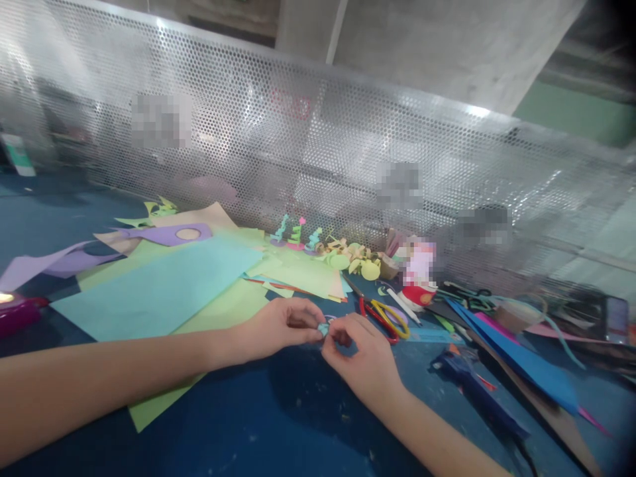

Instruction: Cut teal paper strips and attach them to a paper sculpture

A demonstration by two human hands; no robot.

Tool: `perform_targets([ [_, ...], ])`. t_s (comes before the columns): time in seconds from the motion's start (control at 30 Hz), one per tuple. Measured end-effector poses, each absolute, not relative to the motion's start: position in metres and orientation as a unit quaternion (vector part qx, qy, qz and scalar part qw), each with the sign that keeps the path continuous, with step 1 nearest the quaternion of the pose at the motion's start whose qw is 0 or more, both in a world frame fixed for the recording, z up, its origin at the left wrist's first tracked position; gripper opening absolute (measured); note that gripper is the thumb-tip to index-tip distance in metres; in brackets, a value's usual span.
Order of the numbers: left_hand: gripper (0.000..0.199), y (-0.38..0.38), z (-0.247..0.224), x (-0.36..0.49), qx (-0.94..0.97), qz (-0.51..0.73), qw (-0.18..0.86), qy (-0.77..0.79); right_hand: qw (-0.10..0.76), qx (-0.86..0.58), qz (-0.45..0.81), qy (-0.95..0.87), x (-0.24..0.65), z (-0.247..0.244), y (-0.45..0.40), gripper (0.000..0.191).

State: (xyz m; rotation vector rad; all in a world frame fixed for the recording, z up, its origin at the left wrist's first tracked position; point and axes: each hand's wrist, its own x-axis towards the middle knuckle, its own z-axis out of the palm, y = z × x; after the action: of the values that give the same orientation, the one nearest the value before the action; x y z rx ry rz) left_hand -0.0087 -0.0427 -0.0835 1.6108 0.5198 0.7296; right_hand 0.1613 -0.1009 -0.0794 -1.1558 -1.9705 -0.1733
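Note:
Above the blue table, my left hand [288, 321] and my right hand [360, 348] meet with their fingertips nearly touching. Between them is a small light-blue paper piece [323, 328], pinched from both sides and partly hidden by the fingers; it looks curled or folded. Just beyond the right hand lie scissors with red and yellow handles [390, 319]. Large sheets of light-blue paper [163, 285] and green paper [163, 405] spread behind and under my left forearm. Farther back stand several small spiral paper figures [297, 233] on round bases.
A dark blue glue gun [477, 391] lies at the right, near blue sheets [521, 358] and a phone [616, 318]. Yellow paper discs [370, 268] and a red-and-white cup [418, 295] stand behind. Purple paper scraps [59, 260] lie left. A perforated metal screen [268, 146] closes the back.

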Motion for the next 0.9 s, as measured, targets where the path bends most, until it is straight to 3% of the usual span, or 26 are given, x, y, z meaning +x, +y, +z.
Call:
perform_targets([
  [0.33,0.029,-0.0376,-0.0848,-0.0077,0.675,0.359,0.604,0.226,0.476,-0.486,0.09,-0.727,0.1701,-0.0861,-0.0914,0.009],
  [0.9,0.036,-0.0394,-0.0855,-0.0099,0.698,0.331,0.583,0.251,0.449,-0.491,0.056,-0.745,0.1683,-0.0848,-0.0942,0.006],
])
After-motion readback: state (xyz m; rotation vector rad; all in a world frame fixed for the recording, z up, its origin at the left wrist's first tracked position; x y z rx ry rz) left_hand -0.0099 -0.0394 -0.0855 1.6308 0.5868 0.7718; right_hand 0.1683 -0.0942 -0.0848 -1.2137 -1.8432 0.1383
